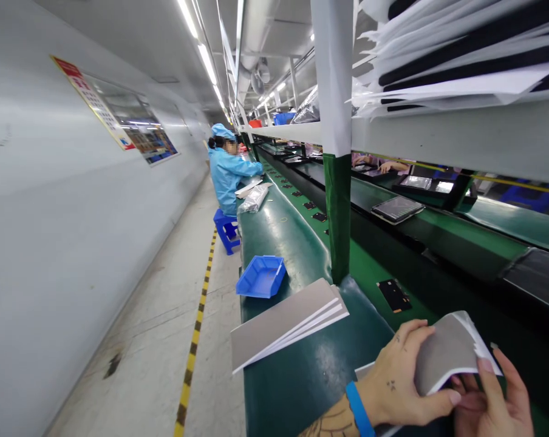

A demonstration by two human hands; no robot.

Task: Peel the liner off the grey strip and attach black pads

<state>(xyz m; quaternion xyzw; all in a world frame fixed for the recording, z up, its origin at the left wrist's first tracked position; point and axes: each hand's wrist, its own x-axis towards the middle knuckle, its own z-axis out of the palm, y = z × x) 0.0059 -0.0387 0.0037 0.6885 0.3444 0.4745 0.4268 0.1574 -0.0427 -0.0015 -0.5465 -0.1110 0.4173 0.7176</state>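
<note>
Head view: the left hand (399,379), a blue wristband (359,409) at its wrist, curves over a grey-faced sheet (447,352), pinching it with the right hand (495,403) — bowed, white underside showing — above the green conveyor belt (293,388); a fanned stack of similar sheets (286,321) lies nearby.

At lower right, the left hand (402,388) and right hand (493,397) hold a sheet (447,352) over the table (293,388). Left of them on the table lies a stack (288,321), with a tray (260,276) just beyond it. Farther ahead, a worker (229,176) sits on a stool (226,230) left of the table, near the wall (74,243); a shelf (456,130) runs overhead on the right.
</note>
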